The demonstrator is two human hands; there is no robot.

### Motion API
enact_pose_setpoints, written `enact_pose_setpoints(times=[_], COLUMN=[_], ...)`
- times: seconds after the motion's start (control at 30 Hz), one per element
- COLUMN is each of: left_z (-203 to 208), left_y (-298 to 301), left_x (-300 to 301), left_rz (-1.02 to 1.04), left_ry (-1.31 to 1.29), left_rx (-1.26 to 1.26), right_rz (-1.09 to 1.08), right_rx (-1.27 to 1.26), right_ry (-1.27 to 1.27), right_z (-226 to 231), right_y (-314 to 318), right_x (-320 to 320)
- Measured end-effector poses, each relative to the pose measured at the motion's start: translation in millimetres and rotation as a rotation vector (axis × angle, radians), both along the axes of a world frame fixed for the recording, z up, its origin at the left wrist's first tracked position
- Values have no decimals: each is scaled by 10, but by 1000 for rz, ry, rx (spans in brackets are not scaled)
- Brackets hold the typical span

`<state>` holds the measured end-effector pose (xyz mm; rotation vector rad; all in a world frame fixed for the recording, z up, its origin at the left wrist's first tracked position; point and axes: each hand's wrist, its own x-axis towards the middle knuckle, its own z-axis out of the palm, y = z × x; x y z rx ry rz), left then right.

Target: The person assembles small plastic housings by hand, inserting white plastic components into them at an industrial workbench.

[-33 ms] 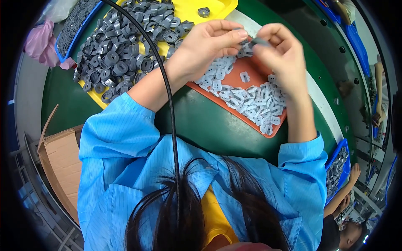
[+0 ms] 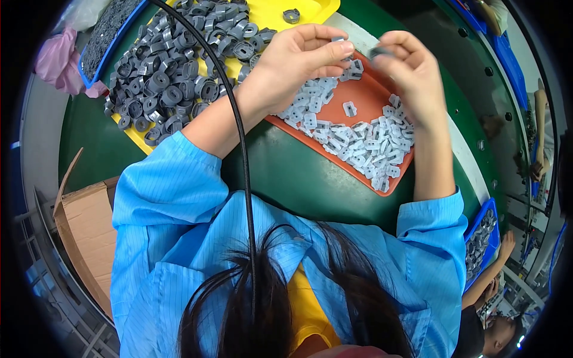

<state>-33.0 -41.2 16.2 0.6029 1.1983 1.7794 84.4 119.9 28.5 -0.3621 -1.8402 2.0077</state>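
My left hand (image 2: 301, 53) pinches a small pale grey piece (image 2: 338, 39) between thumb and fingers, above the far end of an orange tray (image 2: 362, 95). Most of that piece is hidden by my fingers. To its right, my right hand (image 2: 412, 74) is closed on a dark grey plastic part (image 2: 379, 52), smeared by motion. The two hands are apart. Below them, the tray holds many small white plastic pieces (image 2: 370, 145) with holes. Left of my left hand, a heap of grey plastic rings (image 2: 173, 77) covers much of a yellow tray (image 2: 319, 8).
A black cable (image 2: 243, 149) hangs across the view in front of my left forearm. The trays lie on a green table (image 2: 286, 179). An open cardboard box (image 2: 89, 232) stands at left. Blue bins (image 2: 89, 74) sit far left and at right, where another person's arm (image 2: 492, 271) shows.
My right hand has moved slightly right with the dark grey part, so the gap between my hands is wider. The orange tray's right side has shifted a little to the right.
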Motion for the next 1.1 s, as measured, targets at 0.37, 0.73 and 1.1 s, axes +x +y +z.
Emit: enact_pose_setpoints(times=[0.37, 0.73, 1.1], left_z=[58, -25, -65], left_y=[28, 35, 40], left_x=[-157, -43, -7], left_rz=[-101, 49, 218], left_ry=[268, 1021, 1179], left_rx=[-47, -111, -57], right_rz=[-334, 295, -65], right_rx=[1068, 870, 540], right_ry=[-258, -293, -102], right_z=[-12, -4, 47], right_y=[550, -145, -250], right_x=[140, 209, -29])
